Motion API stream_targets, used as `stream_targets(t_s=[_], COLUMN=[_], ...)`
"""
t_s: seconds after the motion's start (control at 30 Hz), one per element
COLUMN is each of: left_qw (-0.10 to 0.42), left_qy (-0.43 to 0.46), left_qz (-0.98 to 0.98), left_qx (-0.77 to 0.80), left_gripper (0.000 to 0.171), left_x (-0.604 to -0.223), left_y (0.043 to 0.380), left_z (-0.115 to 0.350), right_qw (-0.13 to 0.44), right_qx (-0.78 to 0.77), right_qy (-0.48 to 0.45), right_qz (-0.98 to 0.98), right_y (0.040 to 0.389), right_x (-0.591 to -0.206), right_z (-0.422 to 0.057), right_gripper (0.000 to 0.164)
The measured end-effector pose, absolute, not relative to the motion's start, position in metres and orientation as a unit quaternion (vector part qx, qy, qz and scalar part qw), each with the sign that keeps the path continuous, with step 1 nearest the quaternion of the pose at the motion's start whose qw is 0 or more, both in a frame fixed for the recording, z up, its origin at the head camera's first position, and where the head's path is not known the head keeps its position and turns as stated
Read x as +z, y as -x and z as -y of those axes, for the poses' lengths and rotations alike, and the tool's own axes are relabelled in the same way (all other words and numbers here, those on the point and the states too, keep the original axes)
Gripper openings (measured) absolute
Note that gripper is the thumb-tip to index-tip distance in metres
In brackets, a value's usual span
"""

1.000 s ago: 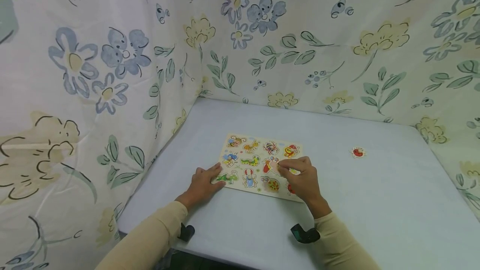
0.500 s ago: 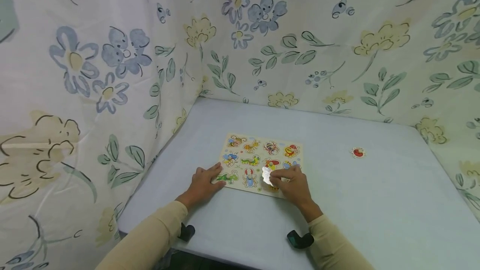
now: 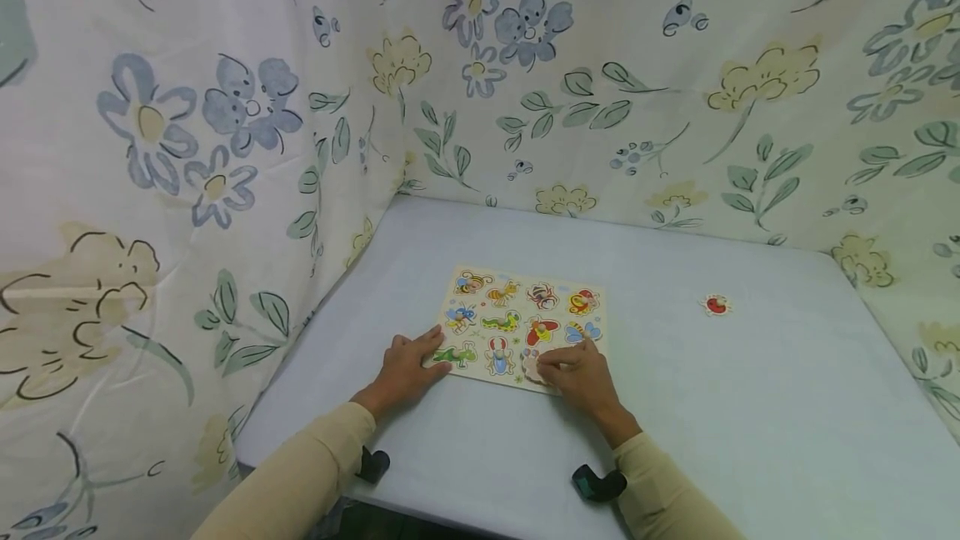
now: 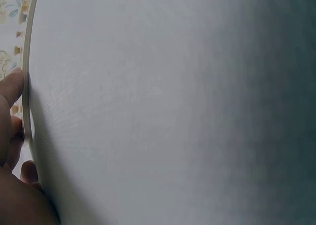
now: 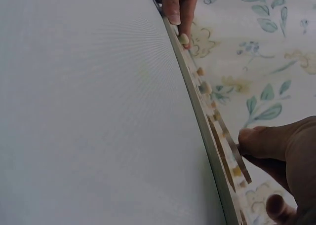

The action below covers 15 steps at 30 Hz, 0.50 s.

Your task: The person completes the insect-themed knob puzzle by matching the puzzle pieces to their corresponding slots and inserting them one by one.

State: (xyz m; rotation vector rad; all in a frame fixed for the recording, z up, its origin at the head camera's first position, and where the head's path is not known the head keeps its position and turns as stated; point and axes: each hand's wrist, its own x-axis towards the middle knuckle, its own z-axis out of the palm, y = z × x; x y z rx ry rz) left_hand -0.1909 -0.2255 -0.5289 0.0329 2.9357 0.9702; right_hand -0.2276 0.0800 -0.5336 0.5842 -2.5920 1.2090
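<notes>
A wooden peg puzzle board [image 3: 487,340] with colourful insect pieces lies on the table. My left hand [image 3: 405,369] holds its near left corner, thumb at the front edge and fingers along the left side. My right hand [image 3: 588,377] pinches a pale scallop-edged puzzle piece [image 3: 532,366] over the third spot of the bottom row. In the right wrist view that puzzle piece [image 5: 234,148] stands tilted just above the board, its face turned away. My right hand hides the board's near right corner.
A red ladybird puzzle piece [image 3: 717,305] lies apart on the table [image 3: 787,407], right of the board. Floral cloth [image 3: 585,90] hangs behind and to the left. The table's front edge runs below my forearms.
My right hand has moved left and towards me with the puzzle piece, from the middle row to the bottom row, uncovering the blue-winged insect. The left hand has stayed in place.
</notes>
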Motion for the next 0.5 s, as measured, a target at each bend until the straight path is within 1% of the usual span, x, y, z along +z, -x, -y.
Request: stream_targets(t_s=[0.23, 0.37, 0.5], left_qw=[0.019, 0.021, 0.021], left_qy=[-0.016, -0.014, -0.014], left_qz=[-0.949, -0.949, -0.949], left_qx=[0.313, 0.315, 0.314], left_gripper=[0.064, 0.064, 0.064], left_x=[-0.5305, -0.5308, -0.5315], left_y=[0.1907, 0.1909, 0.1918], left_z=[0.2262, 0.2263, 0.2262], right_qw=[0.094, 0.08, 0.068], right_qx=[0.417, 0.414, 0.414], right_qy=[-0.198, -0.197, -0.194], right_qz=[0.882, 0.885, 0.887], right_y=[0.2279, 0.227, 0.2269], right_x=[-0.5362, -0.5352, -0.5339], right_z=[-0.0806, -0.0811, -0.0816], right_gripper=[0.01, 0.003, 0.003])
